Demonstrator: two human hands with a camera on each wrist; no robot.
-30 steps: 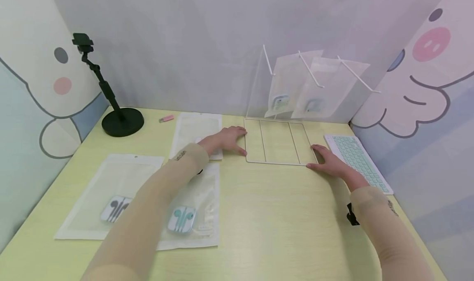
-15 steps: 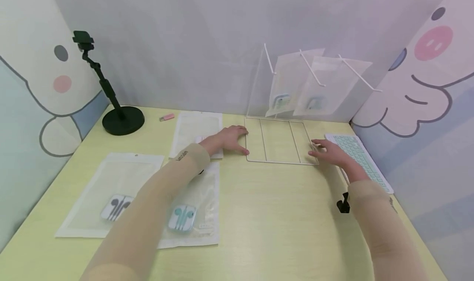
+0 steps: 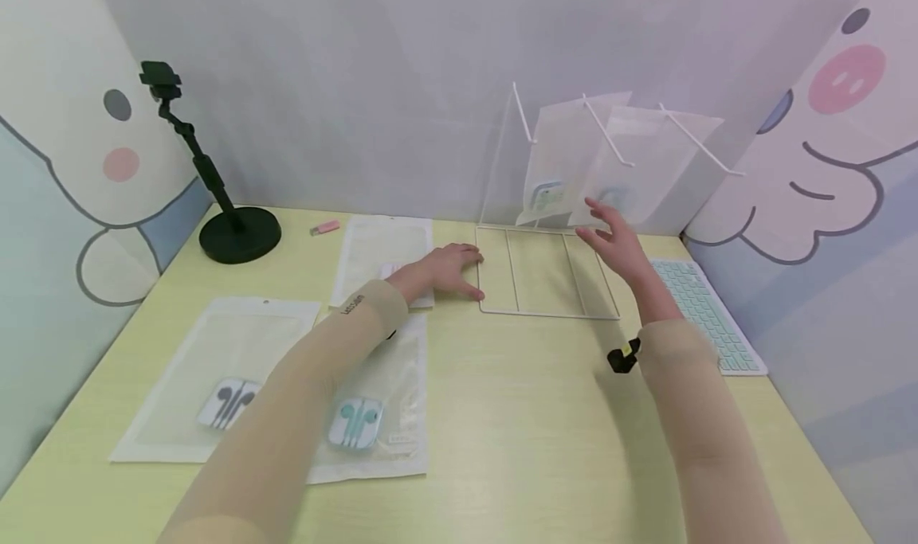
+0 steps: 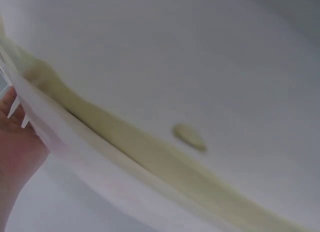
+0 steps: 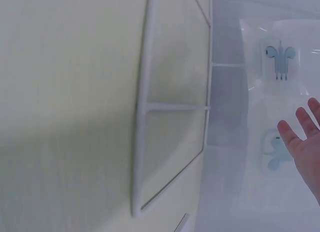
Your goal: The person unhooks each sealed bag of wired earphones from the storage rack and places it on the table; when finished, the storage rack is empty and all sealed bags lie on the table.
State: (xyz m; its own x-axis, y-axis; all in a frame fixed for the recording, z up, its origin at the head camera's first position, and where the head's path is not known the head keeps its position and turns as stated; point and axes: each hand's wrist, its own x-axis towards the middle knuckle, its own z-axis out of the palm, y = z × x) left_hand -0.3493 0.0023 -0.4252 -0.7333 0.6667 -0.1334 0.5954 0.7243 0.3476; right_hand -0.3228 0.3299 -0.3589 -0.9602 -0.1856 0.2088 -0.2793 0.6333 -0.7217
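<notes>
A white wire display rack (image 3: 548, 315) with long hooks stands against the back wall. My left hand (image 3: 446, 270) rests at the left side of its base, fingers and thumb spread along the wire. Raised over the base, my right hand (image 3: 615, 243) has its fingers apart, close to the lower edge of a hanging clear bag (image 3: 656, 150). Beside that bag hangs another bag (image 3: 566, 142); each holds earphones, and the right wrist view shows blue earphones (image 5: 281, 61) through the plastic. White bag material fills most of the left wrist view, partly covering the left hand (image 4: 17, 147).
At left lie flat bags: one with grey earphones (image 3: 228, 403), one with teal earphones (image 3: 355, 423), and a white bag (image 3: 380, 241) partly under the left forearm. A black phone stand (image 3: 240, 235), a pink USB stick (image 3: 326, 227) and a mint keyboard (image 3: 706, 313) are also on the table.
My right hand has left the right side of the rack base, moving up and leftward to the hanging bags. The left hand has stayed at the base's left side.
</notes>
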